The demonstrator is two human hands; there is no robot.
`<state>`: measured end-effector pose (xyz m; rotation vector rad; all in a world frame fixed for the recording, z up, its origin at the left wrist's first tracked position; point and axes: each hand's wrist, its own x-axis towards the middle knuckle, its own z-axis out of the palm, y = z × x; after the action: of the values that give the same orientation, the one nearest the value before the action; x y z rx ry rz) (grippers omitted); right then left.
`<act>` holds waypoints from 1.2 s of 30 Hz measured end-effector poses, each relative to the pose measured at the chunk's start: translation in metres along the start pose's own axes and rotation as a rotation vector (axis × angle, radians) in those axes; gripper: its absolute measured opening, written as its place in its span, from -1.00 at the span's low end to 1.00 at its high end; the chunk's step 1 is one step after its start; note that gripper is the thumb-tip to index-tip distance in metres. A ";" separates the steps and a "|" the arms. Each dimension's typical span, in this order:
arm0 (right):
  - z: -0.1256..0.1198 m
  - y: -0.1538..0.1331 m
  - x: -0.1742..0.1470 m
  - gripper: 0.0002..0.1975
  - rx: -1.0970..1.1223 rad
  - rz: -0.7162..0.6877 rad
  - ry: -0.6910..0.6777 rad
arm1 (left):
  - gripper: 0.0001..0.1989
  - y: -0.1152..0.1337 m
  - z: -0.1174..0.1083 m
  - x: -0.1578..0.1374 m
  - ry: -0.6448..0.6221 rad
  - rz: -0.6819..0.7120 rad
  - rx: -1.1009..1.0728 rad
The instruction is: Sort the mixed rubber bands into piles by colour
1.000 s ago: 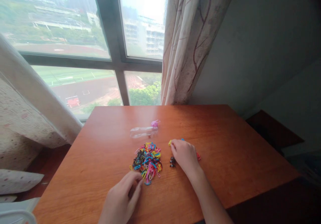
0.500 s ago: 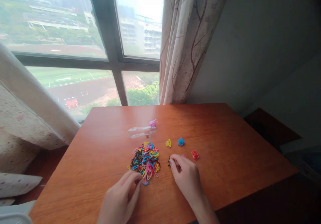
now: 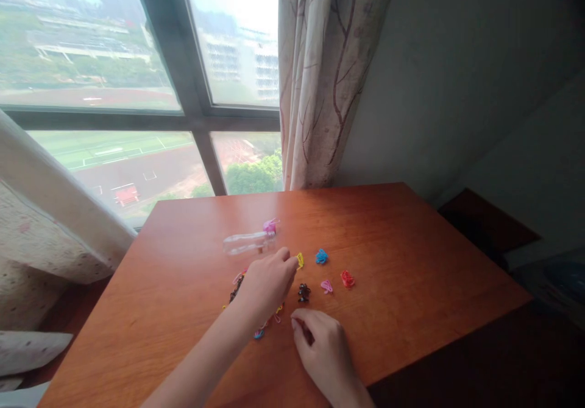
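Note:
My left hand (image 3: 269,279) reaches over a mixed pile of small coloured rubber bands (image 3: 236,290), hiding most of it. Its closed fingertips touch or nearly touch a small yellow cluster (image 3: 300,260); whatever they hold is hidden. My right hand (image 3: 323,342) rests low over the table, thumb and fingers pinched together, just below a black cluster (image 3: 304,293). Anything in that pinch is too small to make out. Separate little heaps lie to the right: blue bands (image 3: 322,256), pink bands (image 3: 326,286) and red bands (image 3: 347,279).
A clear plastic bottle-shaped container (image 3: 247,243) lies on its side behind the pile, a pink cap (image 3: 270,226) at its right end. The brown wooden table (image 3: 393,323) stands against a window (image 3: 233,152) with patterned curtains (image 3: 315,91).
My left hand has moved from the pile's near edge up and right to the yellow cluster. My right hand has drawn back toward me from the black cluster, uncovering it and the pink one.

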<state>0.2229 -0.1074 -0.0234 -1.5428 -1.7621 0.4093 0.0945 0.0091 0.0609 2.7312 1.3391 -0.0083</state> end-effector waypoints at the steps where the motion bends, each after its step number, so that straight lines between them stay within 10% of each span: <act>1: -0.001 0.000 0.000 -0.78 0.008 0.001 0.000 | -0.80 0.001 0.002 0.006 -0.011 0.012 0.007; 36: -0.005 -0.003 0.001 -0.79 0.026 0.012 -0.030 | -0.81 0.001 0.006 0.013 -0.001 -0.025 -0.070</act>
<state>0.2242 -0.1081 -0.0180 -1.5375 -1.7642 0.4619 0.1030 0.0181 0.0548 2.6567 1.3463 0.0341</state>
